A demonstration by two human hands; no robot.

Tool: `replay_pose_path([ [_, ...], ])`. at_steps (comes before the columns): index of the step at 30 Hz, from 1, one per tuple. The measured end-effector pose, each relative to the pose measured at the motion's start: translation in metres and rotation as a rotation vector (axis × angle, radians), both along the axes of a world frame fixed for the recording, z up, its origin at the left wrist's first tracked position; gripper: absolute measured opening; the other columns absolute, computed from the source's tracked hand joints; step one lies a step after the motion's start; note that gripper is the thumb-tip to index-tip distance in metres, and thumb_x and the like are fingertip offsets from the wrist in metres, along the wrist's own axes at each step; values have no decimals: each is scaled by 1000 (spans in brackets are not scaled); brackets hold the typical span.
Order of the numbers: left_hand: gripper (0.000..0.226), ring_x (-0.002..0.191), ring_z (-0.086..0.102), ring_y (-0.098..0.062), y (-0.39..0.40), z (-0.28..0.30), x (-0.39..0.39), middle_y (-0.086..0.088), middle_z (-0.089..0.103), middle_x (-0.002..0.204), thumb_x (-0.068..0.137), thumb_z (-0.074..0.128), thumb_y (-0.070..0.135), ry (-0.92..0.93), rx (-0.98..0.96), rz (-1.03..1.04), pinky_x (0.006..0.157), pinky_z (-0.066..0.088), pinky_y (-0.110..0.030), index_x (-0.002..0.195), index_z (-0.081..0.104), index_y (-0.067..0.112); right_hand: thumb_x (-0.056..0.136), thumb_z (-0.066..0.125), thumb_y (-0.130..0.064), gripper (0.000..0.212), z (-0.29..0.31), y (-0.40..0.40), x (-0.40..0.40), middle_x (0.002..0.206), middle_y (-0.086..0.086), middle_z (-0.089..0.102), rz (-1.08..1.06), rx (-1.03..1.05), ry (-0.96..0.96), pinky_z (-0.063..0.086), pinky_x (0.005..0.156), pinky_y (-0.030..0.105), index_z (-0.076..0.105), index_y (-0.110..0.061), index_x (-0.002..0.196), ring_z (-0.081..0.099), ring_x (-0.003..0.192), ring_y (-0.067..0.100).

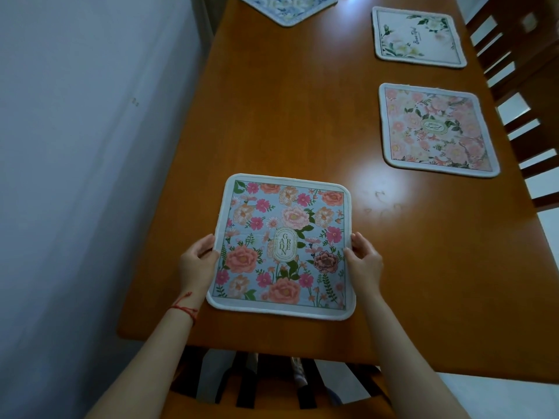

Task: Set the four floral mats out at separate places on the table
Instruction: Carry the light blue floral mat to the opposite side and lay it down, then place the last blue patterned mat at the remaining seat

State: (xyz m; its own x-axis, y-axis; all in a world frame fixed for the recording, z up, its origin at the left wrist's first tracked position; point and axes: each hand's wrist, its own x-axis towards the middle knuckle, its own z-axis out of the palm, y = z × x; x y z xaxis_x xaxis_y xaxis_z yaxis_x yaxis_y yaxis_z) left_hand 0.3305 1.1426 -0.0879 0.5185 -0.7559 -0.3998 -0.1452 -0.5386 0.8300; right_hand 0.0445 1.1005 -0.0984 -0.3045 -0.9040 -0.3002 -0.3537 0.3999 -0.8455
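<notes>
Mat [282, 246] at lower centre: pale blue, pink and peach flowers, white border, "GARDEN" label; left hand [198, 261] and right hand [364, 261] grasp its side edges.

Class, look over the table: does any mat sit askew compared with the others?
Yes. The blue mat at the far end is turned corner-on, like a diamond, while the other three lie roughly square to the table edges.

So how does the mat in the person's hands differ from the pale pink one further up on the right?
The held mat has bright pink and coral flowers on blue, with "GARDEN" legible; the pink mat is faded, its label unreadable. The left hand and right hand grip the first; the second lies untouched. Both are squarish, white-edged, with rounded corners, on the table.
</notes>
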Motion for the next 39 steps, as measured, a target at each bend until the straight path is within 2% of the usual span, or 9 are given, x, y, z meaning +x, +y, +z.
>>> replay_pose_path([
  [9,39,105,56,-17,1,-1,0,-8,58,126,90,53,3,-34,3,-23,66,52,-16,128,51,7,88,57,-6,48,2,0,0,127,9,56,-2,10,10,52,59,11,43,-7,134,57,98,12],
  [12,37,112,56,-23,2,0,-1,-11,58,127,90,52,6,-102,10,-52,83,55,-39,127,52,8,88,57,-7,48,6,2,0,129,10,56,-5,11,13,51,58,10,43,-7,134,57,101,12],
  [14,37,113,56,-25,3,1,-4,-11,57,128,91,51,8,-159,16,-101,85,54,-46,128,52,10,89,56,-9,48,10,4,-1,130,11,55,11,8,28,50,57,9,42,-6,135,56,102,12],
  [18,36,103,61,-32,5,8,-20,-8,52,133,91,53,14,-250,-25,-281,68,56,-31,127,54,16,89,57,-18,50,21,12,-4,133,11,52,91,-1,163,54,77,24,42,-7,135,55,114,20],
  [20,39,117,53,-26,3,11,-30,-8,52,133,89,57,19,-274,-42,-376,88,50,-32,128,53,14,88,58,-24,51,28,16,-7,136,11,50,167,3,264,51,92,40,43,-9,135,50,121,23],
  [22,45,119,51,-25,1,14,-41,-10,53,131,88,58,27,-295,-40,-485,99,46,-43,129,50,12,88,59,-27,53,35,22,-11,139,9,46,227,5,337,42,103,45,42,-10,135,43,128,22],
  [29,65,123,48,-29,-15,34,-98,-15,54,131,87,38,52,-606,-247,-971,105,34,-40,129,49,4,91,53,-32,55,62,56,-48,146,4,38,235,4,563,27,110,32,34,-15,140,31,136,17],
  [34,50,120,51,-31,-20,40,-152,-16,57,126,87,59,32,-745,-393,-1146,102,38,-43,127,52,3,92,52,-34,53,73,92,-97,145,4,40,113,13,625,30,108,32,36,-16,139,33,135,18],
  [39,49,118,54,-32,-12,47,-213,-17,58,126,88,56,36,-820,-500,-1294,97,44,-46,126,53,4,91,53,-34,50,74,144,-147,140,8,46,-53,18,664,33,106,33,43,-12,135,40,131,21],
])
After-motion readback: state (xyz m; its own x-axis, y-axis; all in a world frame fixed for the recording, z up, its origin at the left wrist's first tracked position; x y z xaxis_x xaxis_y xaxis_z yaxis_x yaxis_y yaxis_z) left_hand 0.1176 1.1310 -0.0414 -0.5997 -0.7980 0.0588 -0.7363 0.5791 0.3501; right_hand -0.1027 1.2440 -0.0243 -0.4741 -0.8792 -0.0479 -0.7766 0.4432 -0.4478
